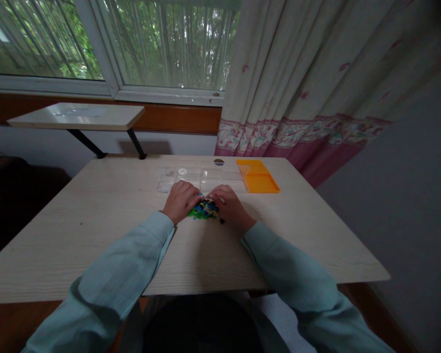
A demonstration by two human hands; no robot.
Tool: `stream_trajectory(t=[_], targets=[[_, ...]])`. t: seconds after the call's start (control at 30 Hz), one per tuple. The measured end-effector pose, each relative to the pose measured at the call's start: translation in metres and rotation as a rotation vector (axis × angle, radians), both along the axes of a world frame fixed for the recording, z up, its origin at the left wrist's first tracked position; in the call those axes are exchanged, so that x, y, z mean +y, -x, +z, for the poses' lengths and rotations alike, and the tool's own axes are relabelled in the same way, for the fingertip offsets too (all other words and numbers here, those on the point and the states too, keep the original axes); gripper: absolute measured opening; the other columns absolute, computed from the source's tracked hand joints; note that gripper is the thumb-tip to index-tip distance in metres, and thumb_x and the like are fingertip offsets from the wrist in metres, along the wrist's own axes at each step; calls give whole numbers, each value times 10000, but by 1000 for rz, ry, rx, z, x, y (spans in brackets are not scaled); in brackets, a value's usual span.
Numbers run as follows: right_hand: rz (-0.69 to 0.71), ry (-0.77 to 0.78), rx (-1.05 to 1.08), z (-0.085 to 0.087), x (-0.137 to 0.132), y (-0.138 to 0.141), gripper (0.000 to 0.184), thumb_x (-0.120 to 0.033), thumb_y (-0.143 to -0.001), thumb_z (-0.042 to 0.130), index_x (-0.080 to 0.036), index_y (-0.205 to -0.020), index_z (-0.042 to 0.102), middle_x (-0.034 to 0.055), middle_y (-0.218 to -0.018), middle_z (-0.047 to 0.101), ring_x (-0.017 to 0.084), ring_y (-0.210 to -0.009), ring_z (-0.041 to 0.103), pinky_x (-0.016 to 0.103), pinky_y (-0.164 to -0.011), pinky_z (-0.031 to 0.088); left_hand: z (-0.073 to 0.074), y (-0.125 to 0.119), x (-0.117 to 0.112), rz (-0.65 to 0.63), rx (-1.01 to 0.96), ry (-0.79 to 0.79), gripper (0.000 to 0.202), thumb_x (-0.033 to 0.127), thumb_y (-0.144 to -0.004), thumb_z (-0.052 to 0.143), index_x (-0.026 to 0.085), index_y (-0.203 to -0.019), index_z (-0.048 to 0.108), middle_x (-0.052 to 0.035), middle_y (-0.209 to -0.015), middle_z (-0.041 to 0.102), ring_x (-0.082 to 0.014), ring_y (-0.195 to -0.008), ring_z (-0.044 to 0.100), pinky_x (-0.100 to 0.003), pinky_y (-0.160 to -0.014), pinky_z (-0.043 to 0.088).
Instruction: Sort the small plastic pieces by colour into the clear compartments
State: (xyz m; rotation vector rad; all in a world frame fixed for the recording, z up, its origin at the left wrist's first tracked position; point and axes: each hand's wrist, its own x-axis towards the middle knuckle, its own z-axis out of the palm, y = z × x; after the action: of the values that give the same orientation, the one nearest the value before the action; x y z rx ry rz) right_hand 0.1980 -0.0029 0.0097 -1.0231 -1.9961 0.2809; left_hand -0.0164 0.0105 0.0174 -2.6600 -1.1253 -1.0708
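A heap of tiny coloured pieces (205,209), green, blue, black, white and cream, lies on the table; their exact kind is too small to tell. At its left far side is my left hand (183,201), fingers curled and pressed together, with a light-blue speck at the fingertips. My right hand (228,205) bends in from the right, thumb and fingers closed at the heap's far edge. The fingertips of both hands come close together over the pieces. Whatever they pinch is too small to make out. One dark piece (222,221) sits apart, near my right hand.
Just beyond my hands lies a clear compartment box (216,172). An orange tray or lid (261,177) adjoins its right end. A round dark cap (219,161) is at the table's (132,240) back edge. A raised shelf (81,115) stands at the back left; a curtain (279,98) hangs behind.
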Motion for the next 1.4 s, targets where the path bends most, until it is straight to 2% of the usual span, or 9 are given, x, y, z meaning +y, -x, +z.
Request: stream_trajectory(t=[0.27, 0.57, 0.77, 1.1, 1.4], targets=[[127, -1, -288, 7, 12, -30, 119, -305, -837, 672, -209, -782, 716, 62, -840, 667, 193, -855, 560, 342, -817, 385, -2, 10, 12, 162, -40, 35, 315, 384, -974, 395, 190, -850, 610, -60, -837, 606, -220, -879, 495, -371, -820, 364], [179, 12, -382, 15, 5, -42, 121, -332, -799, 720, -212, -806, 729, 55, -832, 663, 185, -819, 548, 327, -791, 382, -5, 20, 21, 278, -46, 26, 337, 386, -976, 386, 196, -829, 621, -64, -845, 623, -225, -876, 503, -375, -810, 354], [173, 14, -431, 8, 10, -42, 88, -300, -778, 739, -213, -765, 733, 52, -803, 664, 185, -803, 541, 315, -754, 378, -6, 22, 22, 296, -69, 22, 348, 403, -974, 387, 194, -825, 621, -69, -843, 623, -228, -885, 500, -374, -815, 357], [174, 35, -317, 3, 16, -39, 124, -303, -835, 680, -205, -768, 715, 50, -792, 687, 179, -806, 573, 321, -797, 391, -8, 22, 24, 347, -69, 60, 331, 411, -958, 418, 208, -858, 660, -74, -867, 613, -238, -912, 482, -389, -834, 352], [23, 53, -182, 1, 13, -28, 159, -313, -871, 629, -192, -799, 701, 60, -824, 684, 193, -834, 574, 347, -825, 393, -11, 26, 26, 437, -137, 40, 267, 427, -893, 536, 233, -823, 707, -91, -886, 590, -279, -964, 458, -447, -829, 358]])
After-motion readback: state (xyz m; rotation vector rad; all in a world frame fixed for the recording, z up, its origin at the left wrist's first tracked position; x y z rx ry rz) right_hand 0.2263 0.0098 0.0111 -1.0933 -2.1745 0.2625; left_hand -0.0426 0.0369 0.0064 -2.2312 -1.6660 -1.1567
